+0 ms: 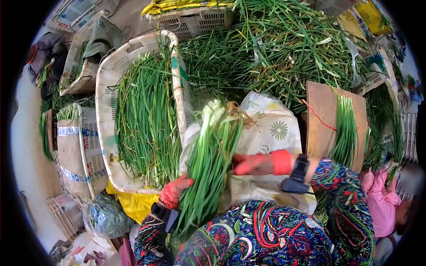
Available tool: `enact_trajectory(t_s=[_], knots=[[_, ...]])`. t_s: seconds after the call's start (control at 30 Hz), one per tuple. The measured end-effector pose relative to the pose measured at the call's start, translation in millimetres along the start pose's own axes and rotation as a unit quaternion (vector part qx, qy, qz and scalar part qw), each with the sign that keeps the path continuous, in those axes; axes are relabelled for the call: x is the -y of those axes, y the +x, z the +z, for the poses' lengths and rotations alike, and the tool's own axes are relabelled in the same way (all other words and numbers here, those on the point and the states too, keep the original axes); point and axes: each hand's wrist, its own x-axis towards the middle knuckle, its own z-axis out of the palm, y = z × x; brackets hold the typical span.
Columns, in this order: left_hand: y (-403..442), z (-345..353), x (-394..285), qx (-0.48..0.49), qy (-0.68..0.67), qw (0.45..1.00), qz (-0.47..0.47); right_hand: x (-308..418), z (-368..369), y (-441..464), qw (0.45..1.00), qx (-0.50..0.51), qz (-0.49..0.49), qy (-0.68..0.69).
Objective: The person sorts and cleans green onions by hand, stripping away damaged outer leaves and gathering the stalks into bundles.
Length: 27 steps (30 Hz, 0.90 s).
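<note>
A white, slotted plastic crate (109, 99) stands to the left, with loose long green stems (148, 119) lying lengthwise inside, between its left and right walls. Just off its near right corner, the left hand (174, 193), in a red glove, is closed on the left side of a thick bunch of green stems with pale ends (208, 153). That bunch slants over the left edge of a white sheet printed with flowers (270, 142); its pale ends point away from the body, well beyond the grip, and its leaf tips hang toward the lap. The right hand (259, 164), also red-gloved, is at the bunch's right side; its fingertips blur there, so I cannot tell whether they grip. Past the sheet's right edge, a brown flat board (317, 142) carries a slim green bundle (346, 126) near its right edge, and a thin red string (318, 117) crosses from its left edge.
</note>
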Motion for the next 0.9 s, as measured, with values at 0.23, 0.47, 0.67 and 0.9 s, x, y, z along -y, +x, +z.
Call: enact_trajectory(t_s=[0.23,0.47,0.67,0.9], knots=[[37,68,-87,-0.11,0.261,0.953,0.107,45,-14,76,0.967,-0.119,-0.141,0.176],[156,97,-152,-0.121,0.275,0.953,0.038,99,-78,92,0.909,-0.262,-0.268,0.183],[263,19,-146,-0.164,0.318,0.929,-0.097,79,-162,91,0.91,-0.3,-0.182,0.223],[325,-117,-113,0.012,0.521,0.853,-0.035,33,-271,136,0.909,-0.292,-0.012,0.299]])
